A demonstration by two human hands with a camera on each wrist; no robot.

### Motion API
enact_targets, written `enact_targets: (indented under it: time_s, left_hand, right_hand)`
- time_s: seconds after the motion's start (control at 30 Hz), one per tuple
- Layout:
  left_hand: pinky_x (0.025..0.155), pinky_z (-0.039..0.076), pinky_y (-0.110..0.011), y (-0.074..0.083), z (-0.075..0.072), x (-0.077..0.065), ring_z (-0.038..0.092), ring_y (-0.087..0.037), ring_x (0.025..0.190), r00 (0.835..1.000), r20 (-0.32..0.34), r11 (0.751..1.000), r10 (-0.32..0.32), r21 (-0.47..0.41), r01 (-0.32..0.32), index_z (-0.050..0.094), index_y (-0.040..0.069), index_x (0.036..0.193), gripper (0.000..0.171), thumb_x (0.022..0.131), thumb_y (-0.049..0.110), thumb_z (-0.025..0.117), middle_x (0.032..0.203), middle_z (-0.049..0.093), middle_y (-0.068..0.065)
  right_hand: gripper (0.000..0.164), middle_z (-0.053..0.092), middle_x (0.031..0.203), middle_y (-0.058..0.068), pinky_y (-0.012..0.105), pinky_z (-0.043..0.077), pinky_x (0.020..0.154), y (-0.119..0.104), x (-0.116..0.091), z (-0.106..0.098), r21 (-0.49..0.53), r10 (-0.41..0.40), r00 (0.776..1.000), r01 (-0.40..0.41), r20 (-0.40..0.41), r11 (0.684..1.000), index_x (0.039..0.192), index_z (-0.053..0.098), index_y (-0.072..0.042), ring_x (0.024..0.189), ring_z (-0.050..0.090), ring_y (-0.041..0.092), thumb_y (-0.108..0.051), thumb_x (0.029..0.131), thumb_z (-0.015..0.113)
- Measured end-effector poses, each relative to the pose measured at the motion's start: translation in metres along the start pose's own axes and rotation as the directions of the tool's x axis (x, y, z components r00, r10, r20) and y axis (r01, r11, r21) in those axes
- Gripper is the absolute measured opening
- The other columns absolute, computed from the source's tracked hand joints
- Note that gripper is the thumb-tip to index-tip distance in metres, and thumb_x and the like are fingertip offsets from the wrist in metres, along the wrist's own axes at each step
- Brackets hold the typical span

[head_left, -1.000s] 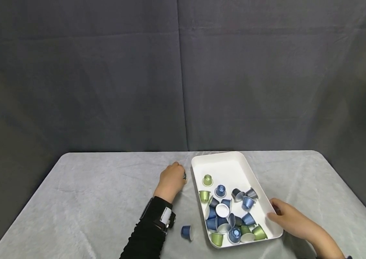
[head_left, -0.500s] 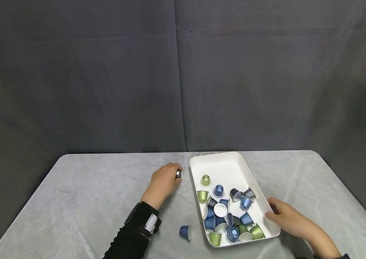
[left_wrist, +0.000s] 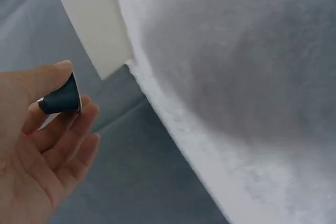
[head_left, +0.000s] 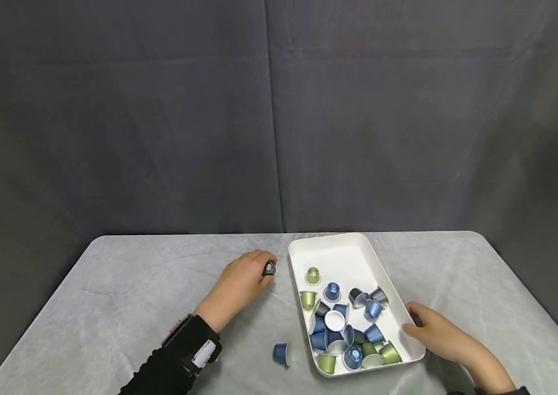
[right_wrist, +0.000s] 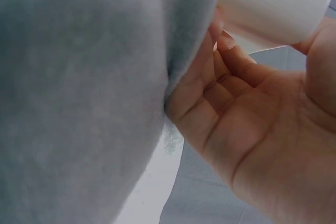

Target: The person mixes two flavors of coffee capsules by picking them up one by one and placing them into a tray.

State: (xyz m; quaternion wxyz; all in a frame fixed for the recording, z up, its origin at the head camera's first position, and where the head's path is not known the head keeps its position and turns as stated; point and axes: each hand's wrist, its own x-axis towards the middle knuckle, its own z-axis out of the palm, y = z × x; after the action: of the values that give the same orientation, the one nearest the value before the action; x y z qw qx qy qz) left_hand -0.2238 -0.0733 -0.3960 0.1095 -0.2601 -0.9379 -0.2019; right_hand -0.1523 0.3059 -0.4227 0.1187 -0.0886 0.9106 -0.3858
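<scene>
My left hand pinches a dark coffee capsule between thumb and fingers, left of the white tray. The left wrist view shows that capsule side-on, its pale rim turned away from the palm. Green, blue and dark capsules lie in the tray, most of them heaped in its near half. At the tray's right side, my right hand grips the wall near the front corner. In the right wrist view its fingers curl by the tray wall; part of the thumb is out of frame.
A single blue capsule lies on its side on the grey cloth, left of the tray's near end. The grey cloth covers the table, and a dark curtain hangs behind its far edge.
My left hand has drawn left, away from the tray, with the dark capsule, which shows more between the fingers now. The right hand keeps its grip on the tray.
</scene>
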Motion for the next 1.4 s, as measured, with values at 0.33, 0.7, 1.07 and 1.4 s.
enact_targets:
  time_s: [0.33,0.7,1.07,1.4]
  left_hand:
    - [0.094,0.051,-0.04,0.034,-0.006,-0.009,0.062,-0.023,0.114,0.993,0.054,0.993,0.102,-0.058,-0.099,0.063,0.009,0.125,0.041,0.088,0.015,0.077,0.124,0.066,-0.006]
    - [0.095,0.05,-0.035,0.058,0.012,-0.005,0.061,-0.018,0.116,0.977,0.121,0.98,0.178,-0.113,-0.164,0.065,0.016,0.119,0.034,0.088,0.022,0.077,0.124,0.066,0.0]
    - [0.085,0.05,-0.022,0.089,0.023,0.001,0.06,-0.006,0.105,0.931,0.127,0.939,0.343,-0.072,-0.336,0.068,0.022,0.116,0.03,0.087,0.019,0.077,0.115,0.062,0.009]
    - [0.086,0.048,-0.018,0.127,0.032,0.003,0.06,-0.005,0.099,0.884,0.141,0.882,0.445,0.103,-0.461,0.07,0.022,0.113,0.028,0.087,0.014,0.076,0.111,0.067,0.012]
  right_hand:
    - [0.026,0.066,0.105,0.014,0.038,0.052,0.079,0.0,0.0,-0.001,-0.014,0.015,1.0,-0.015,-0.005,1.0,0.114,0.057,0.011,0.096,0.062,0.026,-0.004,0.093,0.06]
    - [0.022,0.066,0.101,0.012,0.036,0.051,0.076,0.0,0.001,-0.002,-0.012,0.01,1.0,-0.01,-0.014,1.0,0.11,0.058,0.01,0.093,0.061,0.023,-0.003,0.092,0.061]
    - [0.021,0.066,0.102,0.012,0.034,0.052,0.076,-0.001,-0.001,-0.003,0.003,0.002,1.0,-0.002,0.006,1.0,0.109,0.057,0.01,0.093,0.061,0.023,-0.003,0.093,0.06]
    - [0.024,0.066,0.104,0.013,0.036,0.052,0.077,-0.002,-0.002,-0.005,0.015,0.007,1.0,-0.007,0.018,1.0,0.112,0.056,0.012,0.095,0.062,0.024,-0.003,0.094,0.058]
